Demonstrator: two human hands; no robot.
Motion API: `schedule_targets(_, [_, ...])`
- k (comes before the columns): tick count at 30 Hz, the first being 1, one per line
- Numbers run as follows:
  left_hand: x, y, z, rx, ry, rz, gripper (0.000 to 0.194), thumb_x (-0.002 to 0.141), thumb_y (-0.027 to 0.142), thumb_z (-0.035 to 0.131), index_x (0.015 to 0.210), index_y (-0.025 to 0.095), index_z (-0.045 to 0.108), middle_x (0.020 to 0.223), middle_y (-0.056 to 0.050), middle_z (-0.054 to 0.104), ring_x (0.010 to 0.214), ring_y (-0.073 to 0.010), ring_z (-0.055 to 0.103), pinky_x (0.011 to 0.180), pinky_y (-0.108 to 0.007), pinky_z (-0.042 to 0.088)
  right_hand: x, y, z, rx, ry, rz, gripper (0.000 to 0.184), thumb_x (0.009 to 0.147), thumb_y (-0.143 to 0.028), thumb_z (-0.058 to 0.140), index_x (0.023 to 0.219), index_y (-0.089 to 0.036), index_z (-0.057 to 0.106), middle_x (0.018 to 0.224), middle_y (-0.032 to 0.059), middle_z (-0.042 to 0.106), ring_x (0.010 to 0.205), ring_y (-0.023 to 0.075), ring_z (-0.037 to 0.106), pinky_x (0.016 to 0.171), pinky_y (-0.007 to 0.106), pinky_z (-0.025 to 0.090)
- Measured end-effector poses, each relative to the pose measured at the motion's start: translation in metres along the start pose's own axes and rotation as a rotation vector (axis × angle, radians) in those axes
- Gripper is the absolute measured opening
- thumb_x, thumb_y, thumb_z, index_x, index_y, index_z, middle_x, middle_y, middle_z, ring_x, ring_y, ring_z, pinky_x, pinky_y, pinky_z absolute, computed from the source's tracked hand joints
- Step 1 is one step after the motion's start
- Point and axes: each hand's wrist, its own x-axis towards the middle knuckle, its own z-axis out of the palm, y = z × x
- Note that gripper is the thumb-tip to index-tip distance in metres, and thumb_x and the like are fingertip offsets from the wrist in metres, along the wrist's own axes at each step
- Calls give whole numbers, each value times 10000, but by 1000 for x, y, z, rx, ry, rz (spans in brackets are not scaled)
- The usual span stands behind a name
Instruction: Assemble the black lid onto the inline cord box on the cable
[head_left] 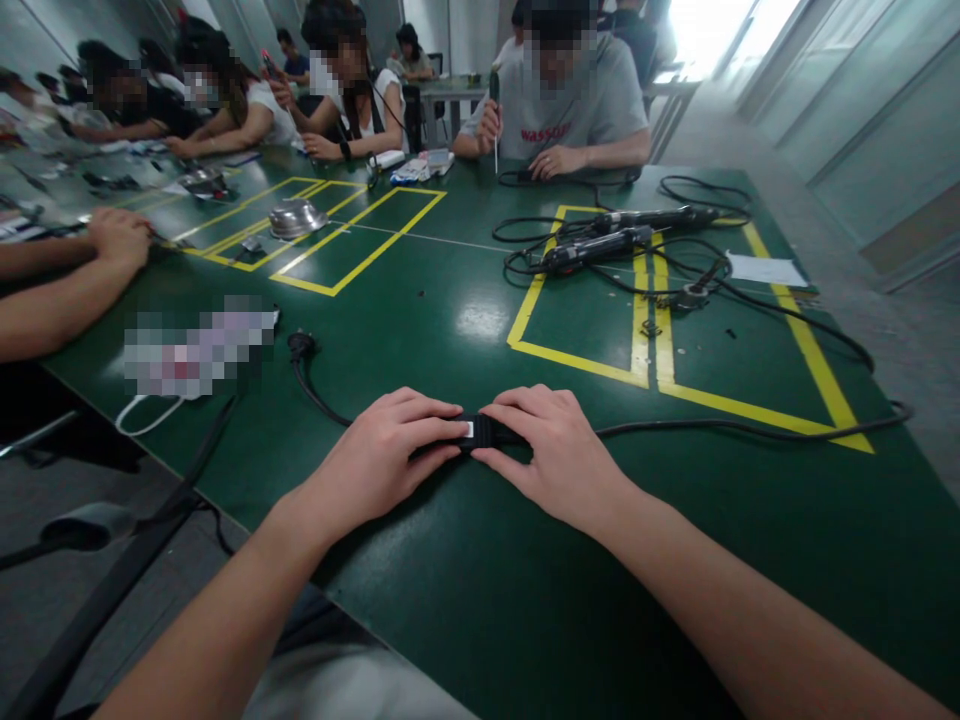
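Connector (484,432), black, is pinched at the six o'clock side of the table (405,340) by fingers (442,430) closed on it: left hand (394,430) at nine o'clock, right hand (559,440) at three. Its ends are probably best kept level, with the three o'clock cord (675,425) left slack.

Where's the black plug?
In the head view, the black plug lies left of centre on the green table, ahead and left of the left hand.

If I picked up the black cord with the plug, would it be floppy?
Probably floppy: the black cord curves between the plug and the left hand. The plug looks chunky, so it might dangle. The black connector looks straight and blocky, so probably stiffer.
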Motion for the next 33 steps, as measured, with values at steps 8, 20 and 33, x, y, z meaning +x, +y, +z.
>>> schedule_targets(8, [-2,1,2,-128,15,-116,285,1131,295,634,1400,223,695,1253,-98,813,1104,-237,758,1020,-390,632,-1,-1,1,3,-6,10,321,1030,-363,759,1302,-199,712,1188,126,795,1057,315,705,898,476,517])
schedule_targets(20, [-5,-16,3,11,126,-324,147,1068,291,626,1050,220,753,1345,-127,770,1222,-305,719,1080,-518,596,-1,1,-1,27,-22,6,87,1020,-201,601,1014,-222,685,967,94,762,864,259,674,796,426,527])
schedule_targets(33, [-4,-3,-9,2,-71,-253,90,993,233,654,906,224,631,891,-19,684,762,-193,641,681,-313,470,-6,1,0,77,-18,54,85,1044,-198,624,1090,-214,693,1026,72,778,873,228,766,754,371,615])
